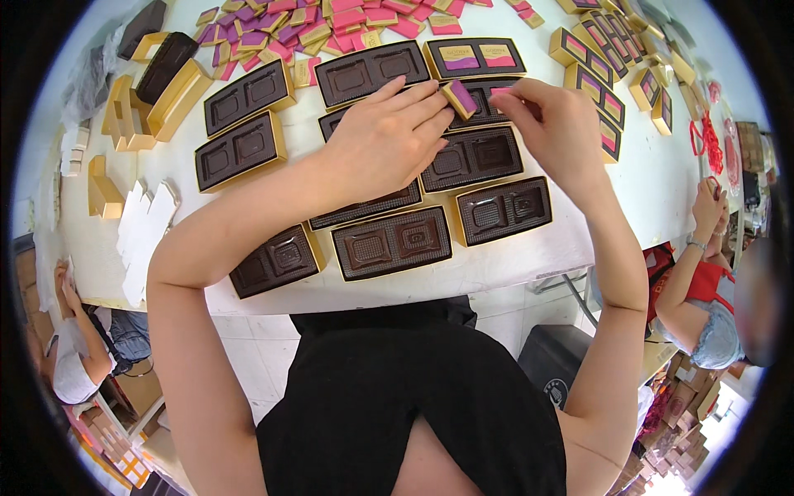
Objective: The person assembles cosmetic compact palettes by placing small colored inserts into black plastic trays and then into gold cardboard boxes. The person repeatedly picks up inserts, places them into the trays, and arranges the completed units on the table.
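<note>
My left hand (385,136) lies stretched out, palm down, over dark two-section trays in gold boxes. At its fingertips tilts a purple-and-gold wrapped chocolate (460,99); whether the fingers grip it is hidden. My right hand (558,124) pinches a pink wrapped chocolate (500,93) over the right part of a tray (482,114), whose left part is overlapped by the purple piece. Just beyond is a box (475,59) with a purple and a pink chocolate in it. Around my hands stand several boxes with bare trays, such as the near box (392,243).
Loose wrapped chocolates (318,25) are heaped at the far edge. Filled boxes (589,83) stand right. Bare gold boxes (178,103) and white card pieces (147,227) are at left. Red ribbon (709,142) lies far right. Other people work at left (78,355) and right (703,306).
</note>
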Available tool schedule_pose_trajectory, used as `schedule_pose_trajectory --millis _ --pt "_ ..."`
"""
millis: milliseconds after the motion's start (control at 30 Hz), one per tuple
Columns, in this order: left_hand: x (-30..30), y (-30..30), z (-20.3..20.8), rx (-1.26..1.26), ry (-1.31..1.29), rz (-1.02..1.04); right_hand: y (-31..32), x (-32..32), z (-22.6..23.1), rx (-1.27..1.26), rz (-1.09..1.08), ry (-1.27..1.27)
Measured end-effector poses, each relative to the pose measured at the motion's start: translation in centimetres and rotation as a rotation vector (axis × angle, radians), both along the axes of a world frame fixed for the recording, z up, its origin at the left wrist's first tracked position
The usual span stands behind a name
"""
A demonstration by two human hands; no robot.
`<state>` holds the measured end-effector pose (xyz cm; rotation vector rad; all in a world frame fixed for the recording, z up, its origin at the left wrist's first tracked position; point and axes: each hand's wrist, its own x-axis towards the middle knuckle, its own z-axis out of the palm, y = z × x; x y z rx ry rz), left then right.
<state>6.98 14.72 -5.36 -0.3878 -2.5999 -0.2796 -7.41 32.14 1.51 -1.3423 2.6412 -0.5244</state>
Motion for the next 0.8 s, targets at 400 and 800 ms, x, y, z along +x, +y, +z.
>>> schedule_pose_trajectory --millis 400,800 --pt "0.1 0.1 0.0 0.015 -0.040 0.025 -1.6 -3.3 -2.6 -0.343 0.597 0.216" --pt "0.0 0.1 0.0 -0.005 -0.034 0.024 2.1 -2.5 -3.9 -0.375 0.573 0.271"
